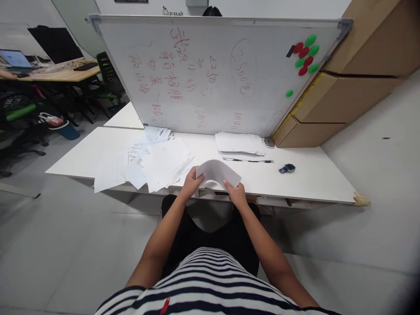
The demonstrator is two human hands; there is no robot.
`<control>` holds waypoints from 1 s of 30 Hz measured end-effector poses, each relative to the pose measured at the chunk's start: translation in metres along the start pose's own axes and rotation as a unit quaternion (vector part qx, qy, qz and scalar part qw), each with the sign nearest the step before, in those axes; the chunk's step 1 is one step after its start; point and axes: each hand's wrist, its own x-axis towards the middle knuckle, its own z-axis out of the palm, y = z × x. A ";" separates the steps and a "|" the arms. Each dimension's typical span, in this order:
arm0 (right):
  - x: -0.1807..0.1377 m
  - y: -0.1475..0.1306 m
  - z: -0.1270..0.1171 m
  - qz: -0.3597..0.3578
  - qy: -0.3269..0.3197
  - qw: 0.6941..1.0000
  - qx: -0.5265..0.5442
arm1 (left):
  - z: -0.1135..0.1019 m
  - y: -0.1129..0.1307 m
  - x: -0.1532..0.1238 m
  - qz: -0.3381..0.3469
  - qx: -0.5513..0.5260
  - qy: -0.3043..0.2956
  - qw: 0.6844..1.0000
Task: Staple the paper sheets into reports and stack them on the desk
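Note:
A white sheet of paper (pixel 218 169) is bowed upward between my two hands, over the front edge of the white desk. My left hand (pixel 192 181) pinches its left end, with the thumb on top. At the right end, my right hand (pixel 236 191) grips it the same way. I cannot tell whether it is one sheet or a few together. To the left spreads a loose heap of papers (pixel 166 162), some hanging past the desk's edge. Behind the held paper lies a neater paper stack (pixel 239 143), with a dark pen-like stick (pixel 247 160) in front of it.
A whiteboard (pixel 210 78) with red writing and round magnets stands along the back of the desk (pixel 305 175). Cardboard boxes (pixel 357 96) are piled at the right. A dark watch (pixel 287 168) lies on the right side. Another desk (pixel 65 75) with screens is far left.

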 end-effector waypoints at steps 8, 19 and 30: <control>-0.019 0.021 0.011 -0.023 0.017 0.999 -0.030 | 0.022 -0.023 -0.021 -0.048 -0.014 0.049 0.998; -0.076 0.051 -0.023 0.070 0.147 0.986 0.042 | 0.027 0.013 -0.044 -0.014 0.111 -0.152 0.982; -0.098 0.092 -0.079 0.185 0.217 0.955 0.082 | 0.036 -0.032 0.068 0.165 0.544 -0.109 0.815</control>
